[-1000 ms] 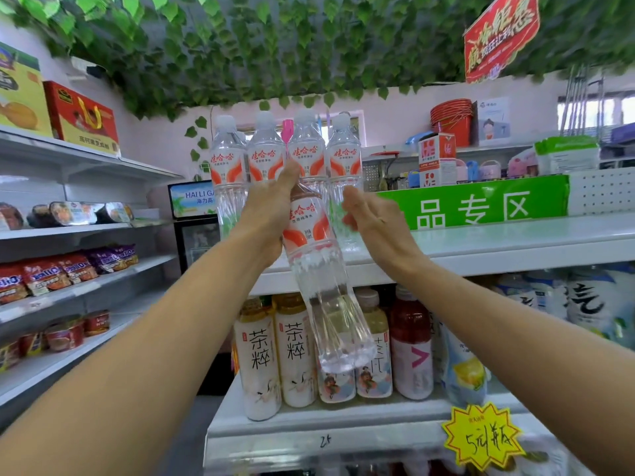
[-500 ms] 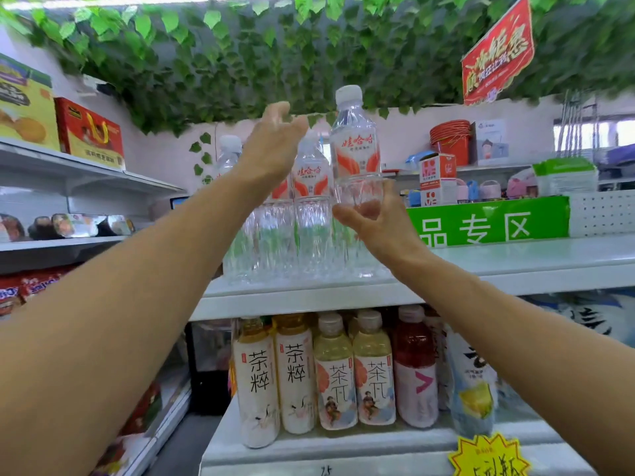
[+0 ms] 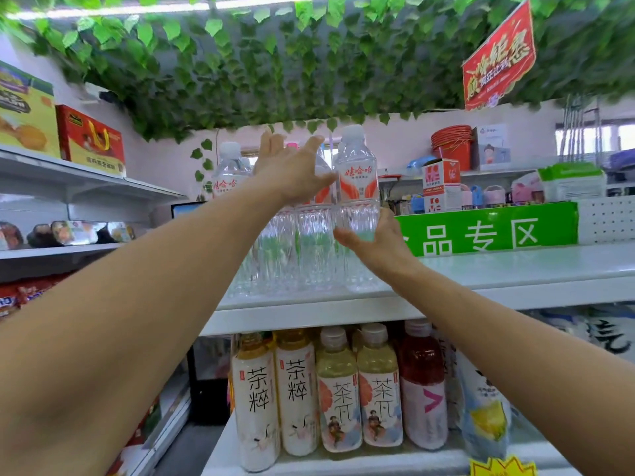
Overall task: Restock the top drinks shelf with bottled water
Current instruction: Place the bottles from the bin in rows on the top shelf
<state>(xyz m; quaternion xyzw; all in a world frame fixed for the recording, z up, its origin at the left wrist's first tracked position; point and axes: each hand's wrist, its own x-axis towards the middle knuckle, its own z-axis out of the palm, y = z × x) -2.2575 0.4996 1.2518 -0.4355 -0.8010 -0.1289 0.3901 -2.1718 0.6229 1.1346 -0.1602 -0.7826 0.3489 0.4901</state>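
1. Clear water bottle stands upright on top shelf, right end of the bottle row.
2. Right hand wraps thumb and fingers round its lower body.
3. Left hand: fingers straight, spread, against the row's middle bottles.

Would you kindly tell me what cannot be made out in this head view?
Head view: middle water bottles, caps and labels mostly hidden by the left hand.
Head view: right hand, fingers mostly hidden behind the rightmost water bottle.
Head view: yellow price tag, cut off by the bottom edge.
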